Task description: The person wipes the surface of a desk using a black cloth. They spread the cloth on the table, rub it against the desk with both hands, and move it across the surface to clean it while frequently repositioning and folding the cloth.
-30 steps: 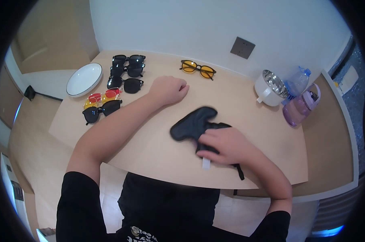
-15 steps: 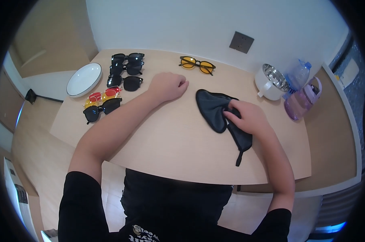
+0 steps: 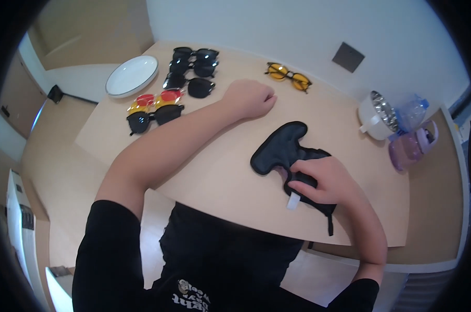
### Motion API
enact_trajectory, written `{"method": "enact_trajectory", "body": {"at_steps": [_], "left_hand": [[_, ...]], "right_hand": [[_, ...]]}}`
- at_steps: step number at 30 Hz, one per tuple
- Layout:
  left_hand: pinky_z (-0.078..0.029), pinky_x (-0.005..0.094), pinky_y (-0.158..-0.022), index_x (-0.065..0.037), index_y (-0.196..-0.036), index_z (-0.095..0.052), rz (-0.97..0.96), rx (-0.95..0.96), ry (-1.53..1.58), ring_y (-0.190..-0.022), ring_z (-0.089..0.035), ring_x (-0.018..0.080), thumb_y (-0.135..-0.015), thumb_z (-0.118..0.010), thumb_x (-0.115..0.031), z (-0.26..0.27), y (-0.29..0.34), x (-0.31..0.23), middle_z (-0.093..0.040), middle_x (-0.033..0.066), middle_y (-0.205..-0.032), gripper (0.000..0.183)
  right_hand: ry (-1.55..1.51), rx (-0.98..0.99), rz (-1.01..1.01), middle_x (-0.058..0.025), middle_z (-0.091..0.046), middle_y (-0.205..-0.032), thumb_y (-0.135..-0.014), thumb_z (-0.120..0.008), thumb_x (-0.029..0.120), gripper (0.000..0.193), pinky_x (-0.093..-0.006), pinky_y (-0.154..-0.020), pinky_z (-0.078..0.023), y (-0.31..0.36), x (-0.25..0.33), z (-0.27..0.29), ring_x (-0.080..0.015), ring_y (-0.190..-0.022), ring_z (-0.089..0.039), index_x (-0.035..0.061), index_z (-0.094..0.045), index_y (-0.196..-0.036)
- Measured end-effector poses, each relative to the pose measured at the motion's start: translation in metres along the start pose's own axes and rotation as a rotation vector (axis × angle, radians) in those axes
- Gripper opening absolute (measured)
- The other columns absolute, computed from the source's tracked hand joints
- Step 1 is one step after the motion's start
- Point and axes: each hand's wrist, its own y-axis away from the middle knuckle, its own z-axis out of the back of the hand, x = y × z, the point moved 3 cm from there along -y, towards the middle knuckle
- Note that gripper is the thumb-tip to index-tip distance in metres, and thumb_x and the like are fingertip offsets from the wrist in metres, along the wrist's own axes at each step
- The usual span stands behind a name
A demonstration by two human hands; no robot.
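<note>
The black cloth (image 3: 278,151) is held at its right side by the right hand (image 3: 321,179); past it, the left hand (image 3: 250,99) is curled, seemingly tight.

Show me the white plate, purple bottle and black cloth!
White plate (image 3: 132,77): head view, on its bare middle.
Purple bottle (image 3: 406,150): head view, on its body.
Black cloth (image 3: 281,148): head view, on its upper part.
</note>
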Motion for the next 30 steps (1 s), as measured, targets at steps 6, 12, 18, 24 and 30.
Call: {"method": "enact_trajectory", "body": {"at_steps": [6,12,18,24,30], "left_hand": [[-0.057,0.0512,-0.075,-0.015,-0.096,-0.08,0.008,0.026,0.003,-0.083,-0.074,0.0361,-0.103,-0.058,-0.042,-0.004,0.002,0.007,-0.077,0.0119,-0.085,0.036],[-0.057,0.0497,-0.075,-0.014,-0.094,-0.08,0.012,0.008,0.025,-0.082,-0.074,0.0351,-0.103,-0.058,-0.042,-0.003,-0.003,0.002,-0.077,0.0117,-0.085,0.037],[-0.057,0.0499,-0.076,-0.014,-0.096,-0.081,0.019,0.02,0.021,-0.083,-0.074,0.0353,-0.104,-0.058,-0.042,0.0,-0.003,-0.002,-0.077,0.0115,-0.086,0.037],[-0.057,0.051,-0.075,-0.015,-0.096,-0.081,0.023,0.0,0.014,-0.081,-0.074,0.0358,-0.103,-0.058,-0.042,-0.004,0.008,0.002,-0.077,0.0117,-0.084,0.037],[-0.058,0.0507,-0.077,-0.015,-0.095,-0.081,0.032,0.028,0.035,-0.085,-0.075,0.0356,-0.103,-0.058,-0.04,0.007,0.002,-0.002,-0.078,0.0123,-0.088,0.035]], "right_hand": [[-0.003,-0.06,-0.063,-0.0094,-0.071,-0.083,-0.094,-0.079,0.036,0.025,-0.0417,-0.067,-0.053,-0.008,-0.015,-0.003,-0.0331,-0.076,-0.07,0.0146,-0.069,-0.102],[0.109,-0.378,-0.287,-0.0202,-0.071,-0.087,-0.096,-0.076,0.033,0.028,-0.0486,-0.072,-0.052,-0.002,-0.072,0.009,-0.0425,-0.082,-0.069,0.0085,-0.068,-0.105],[0.131,-0.404,-0.456,-0.0213,-0.072,-0.09,-0.098,-0.073,0.032,0.027,-0.0493,-0.072,-0.053,0.006,-0.086,0.015,-0.0432,-0.086,-0.07,0.0067,-0.068,-0.107],[0.028,-0.231,-0.069,-0.0143,-0.07,-0.086,-0.094,-0.078,0.031,0.023,-0.0438,-0.072,-0.055,-0.001,-0.038,-0.002,-0.037,-0.083,-0.07,0.0098,-0.072,-0.1],[0.068,-0.102,0.122,-0.0065,-0.068,-0.075,-0.096,-0.078,0.04,0.026,-0.0394,-0.06,-0.051,-0.005,0.002,-0.006,-0.0293,-0.069,-0.069,0.015,-0.071,-0.097]]}}
